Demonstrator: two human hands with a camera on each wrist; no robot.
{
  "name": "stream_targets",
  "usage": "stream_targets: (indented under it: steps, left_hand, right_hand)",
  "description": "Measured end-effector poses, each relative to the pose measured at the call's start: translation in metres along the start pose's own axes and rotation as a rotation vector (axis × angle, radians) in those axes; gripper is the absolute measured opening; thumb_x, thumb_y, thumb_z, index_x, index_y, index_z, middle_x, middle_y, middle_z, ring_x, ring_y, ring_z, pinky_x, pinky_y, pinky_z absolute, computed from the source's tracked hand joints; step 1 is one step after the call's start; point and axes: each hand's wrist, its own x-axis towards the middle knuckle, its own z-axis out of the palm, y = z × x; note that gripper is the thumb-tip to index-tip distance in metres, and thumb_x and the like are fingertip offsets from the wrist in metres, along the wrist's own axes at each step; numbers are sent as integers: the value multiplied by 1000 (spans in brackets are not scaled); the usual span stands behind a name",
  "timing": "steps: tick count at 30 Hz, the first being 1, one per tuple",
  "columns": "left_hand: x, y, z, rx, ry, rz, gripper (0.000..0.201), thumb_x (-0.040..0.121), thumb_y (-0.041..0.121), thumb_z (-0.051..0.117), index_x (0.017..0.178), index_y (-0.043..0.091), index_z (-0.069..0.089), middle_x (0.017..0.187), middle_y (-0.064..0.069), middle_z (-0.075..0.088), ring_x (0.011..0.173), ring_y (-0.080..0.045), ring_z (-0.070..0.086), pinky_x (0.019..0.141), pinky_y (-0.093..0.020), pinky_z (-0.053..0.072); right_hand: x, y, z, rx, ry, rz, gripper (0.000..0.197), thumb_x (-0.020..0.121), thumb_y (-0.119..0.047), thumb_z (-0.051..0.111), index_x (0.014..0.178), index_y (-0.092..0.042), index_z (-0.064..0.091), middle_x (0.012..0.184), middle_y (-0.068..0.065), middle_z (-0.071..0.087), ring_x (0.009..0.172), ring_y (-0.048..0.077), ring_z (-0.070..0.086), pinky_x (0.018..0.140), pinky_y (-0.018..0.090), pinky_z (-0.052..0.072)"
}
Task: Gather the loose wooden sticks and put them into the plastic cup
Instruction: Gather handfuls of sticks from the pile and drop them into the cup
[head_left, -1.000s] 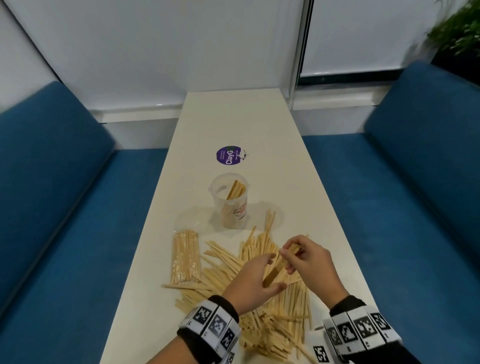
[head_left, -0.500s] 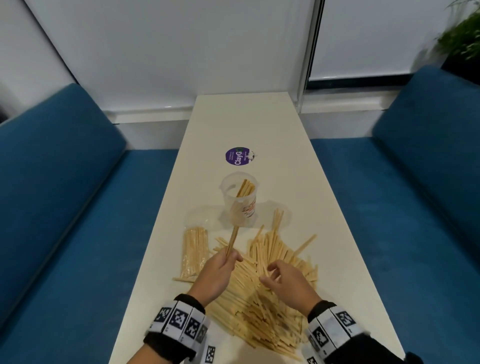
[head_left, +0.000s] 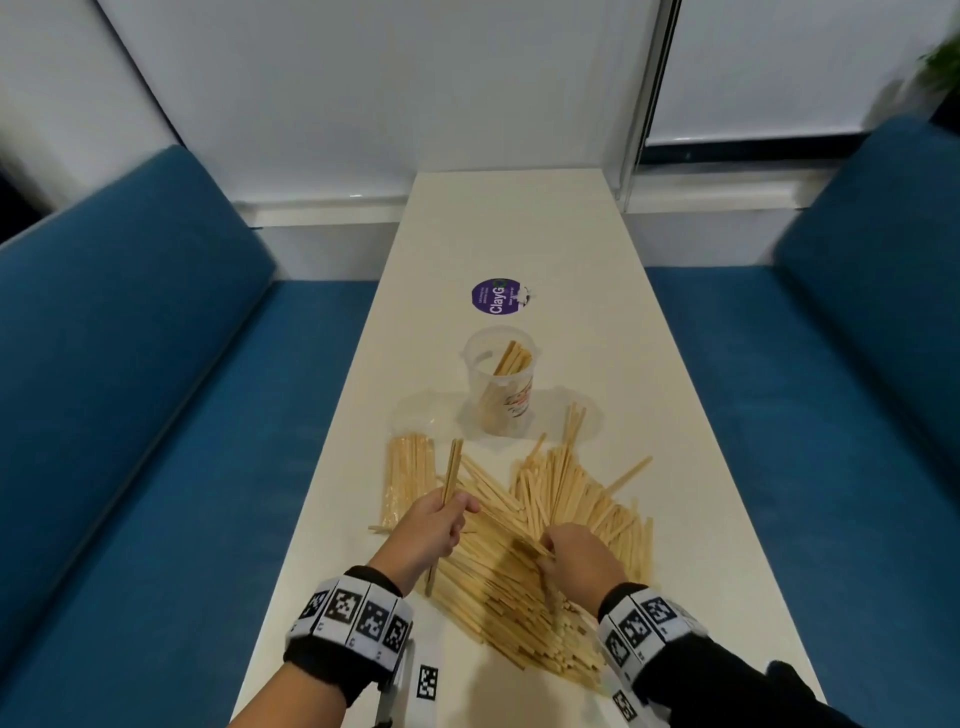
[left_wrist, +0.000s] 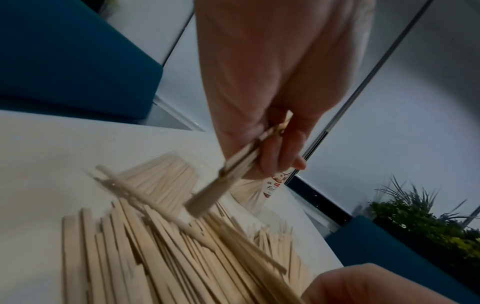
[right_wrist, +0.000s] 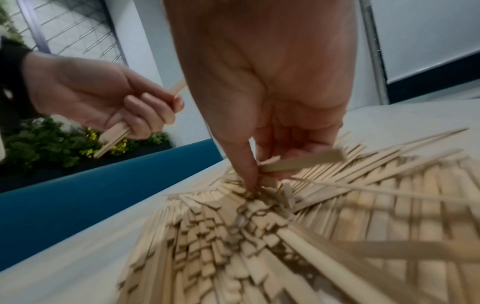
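Observation:
A big pile of loose wooden sticks (head_left: 550, 525) covers the near part of the white table (head_left: 524, 234). A clear plastic cup (head_left: 500, 382) with several sticks in it stands upright just beyond the pile. My left hand (head_left: 434, 530) grips a small bundle of sticks (head_left: 451, 475), held upright above the pile's left edge; the same bundle (left_wrist: 221, 181) shows in the left wrist view. My right hand (head_left: 576, 561) reaches down into the pile and pinches a stick (right_wrist: 301, 162) with thumb and fingers.
A clear bag of sticks (head_left: 408, 475) lies left of the pile. A purple round sticker (head_left: 497, 296) sits beyond the cup. Blue sofas (head_left: 130, 415) flank the narrow table on both sides. A green plant (left_wrist: 428, 222) stands behind the seat.
My left hand, still holding its sticks, has drawn back slightly from the cup. My right hand has dropped into the pile and pinched a stick.

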Motion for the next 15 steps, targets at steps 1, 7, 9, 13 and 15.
stream_targets:
  steps: [1,7,9,13,15]
  left_hand:
    - [1,-1,1,-6,7,-14,27,100,21,37,86,12,58,56,5,36,43,-4,33,46,-17,26]
    - [12,-9,4,-24,39,-110,23,92,34,55,88,12,48,60,5,28,49,-11,24,45,-19,23]
    - [14,-4,10,-75,43,-124,30,86,42,61,91,15,51,64,5,29,53,-11,25,47,-20,24]
    - [18,23,38,-153,-11,-116,61,80,59,56,120,13,54,82,2,48,62,-12,38,56,-23,32]
    - [21,36,52,-176,-24,-80,67,80,62,54,124,12,53,98,-7,57,77,-23,54,64,-25,34]
  right_hand:
    - [-1,2,-2,11,7,2,14,96,-25,51,95,-13,59,89,0,54,78,13,49,68,21,38]
    - [-9,15,-22,290,130,28,12,91,-26,59,80,-21,58,78,-5,57,67,7,49,57,13,36]
    - [-12,19,-32,436,201,33,7,88,-26,65,84,-20,63,79,-7,61,74,8,55,62,15,39]
    - [-18,17,-45,562,285,3,13,82,-29,71,88,-18,69,80,-6,66,79,12,62,72,21,49]
    - [-23,10,-48,538,306,-35,7,83,-27,70,85,-21,66,78,-10,65,77,9,61,69,16,46]
